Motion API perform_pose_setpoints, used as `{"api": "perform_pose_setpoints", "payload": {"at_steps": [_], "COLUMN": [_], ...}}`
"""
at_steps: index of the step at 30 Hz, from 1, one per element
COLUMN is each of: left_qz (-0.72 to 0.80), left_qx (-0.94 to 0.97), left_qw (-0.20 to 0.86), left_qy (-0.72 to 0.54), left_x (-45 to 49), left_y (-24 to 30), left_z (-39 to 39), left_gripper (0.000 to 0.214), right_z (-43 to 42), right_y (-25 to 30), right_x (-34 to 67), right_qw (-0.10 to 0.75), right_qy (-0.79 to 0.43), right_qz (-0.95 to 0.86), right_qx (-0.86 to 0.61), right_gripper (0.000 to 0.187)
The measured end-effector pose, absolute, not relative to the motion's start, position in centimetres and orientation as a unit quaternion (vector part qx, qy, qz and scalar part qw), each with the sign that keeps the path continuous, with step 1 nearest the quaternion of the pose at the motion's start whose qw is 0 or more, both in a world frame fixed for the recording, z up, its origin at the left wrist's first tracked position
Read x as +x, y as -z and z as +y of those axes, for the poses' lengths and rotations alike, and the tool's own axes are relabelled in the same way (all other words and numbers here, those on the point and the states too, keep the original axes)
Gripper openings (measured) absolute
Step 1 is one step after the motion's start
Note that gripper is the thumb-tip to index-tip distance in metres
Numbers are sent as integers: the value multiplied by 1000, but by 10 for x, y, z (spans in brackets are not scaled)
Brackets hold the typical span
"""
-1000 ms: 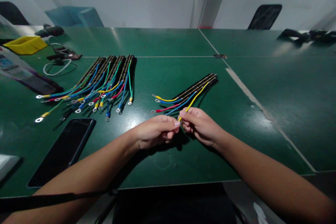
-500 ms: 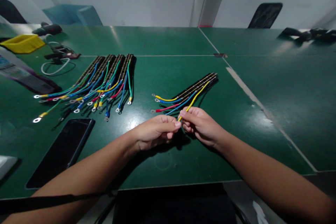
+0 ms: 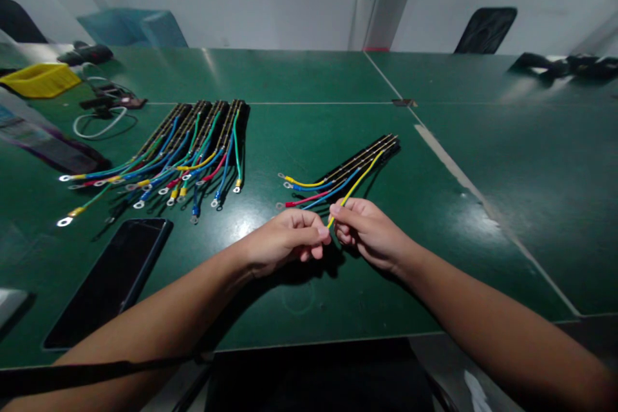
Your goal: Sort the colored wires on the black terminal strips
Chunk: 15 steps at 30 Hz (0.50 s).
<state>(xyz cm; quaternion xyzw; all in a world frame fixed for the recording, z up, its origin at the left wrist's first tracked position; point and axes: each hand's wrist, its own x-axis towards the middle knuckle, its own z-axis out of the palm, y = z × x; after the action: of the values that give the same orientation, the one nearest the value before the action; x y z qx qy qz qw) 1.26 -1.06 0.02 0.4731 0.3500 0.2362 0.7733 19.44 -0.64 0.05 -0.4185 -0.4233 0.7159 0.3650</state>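
My left hand (image 3: 286, 242) and my right hand (image 3: 367, 230) meet just above the green table (image 3: 299, 122), fingers curled. Both pinch the near end of a yellow wire (image 3: 355, 185). That wire runs up and right into a small bundle of black strips (image 3: 364, 153) with yellow, blue and red leads ending in ring terminals (image 3: 281, 176). The wire's tip is hidden between my fingertips.
A larger fan of black strips with coloured wires (image 3: 193, 148) lies to the left. A black phone (image 3: 109, 280) rests near the front left edge. A yellow tray (image 3: 39, 79), a white cable (image 3: 99, 125) and dark tools sit at far left. Black chair (image 3: 484, 30) behind.
My left fingertips have shifted slightly toward the wire's end; otherwise the hands and wires stay in place.
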Motion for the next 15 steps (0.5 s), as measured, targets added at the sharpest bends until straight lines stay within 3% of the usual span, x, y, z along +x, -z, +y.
{"api": "perform_pose_setpoints", "payload": {"at_steps": [9,15], "left_qz": [312,345], "left_qx": [469,519], "left_qw": [792,739], "left_qy": [-235,-254], "left_x": [14,14], "left_y": [-4,-2], "left_z": [-11,-10], "left_gripper": [24,25], "right_z": [-6,-7], "right_y": [-4,-2], "right_x": [198,195], "right_qw": [350,372], "right_qy": [-752,-725], "right_qz": [-406,-407], "right_qx": [-383,-413], "right_gripper": [38,34]}}
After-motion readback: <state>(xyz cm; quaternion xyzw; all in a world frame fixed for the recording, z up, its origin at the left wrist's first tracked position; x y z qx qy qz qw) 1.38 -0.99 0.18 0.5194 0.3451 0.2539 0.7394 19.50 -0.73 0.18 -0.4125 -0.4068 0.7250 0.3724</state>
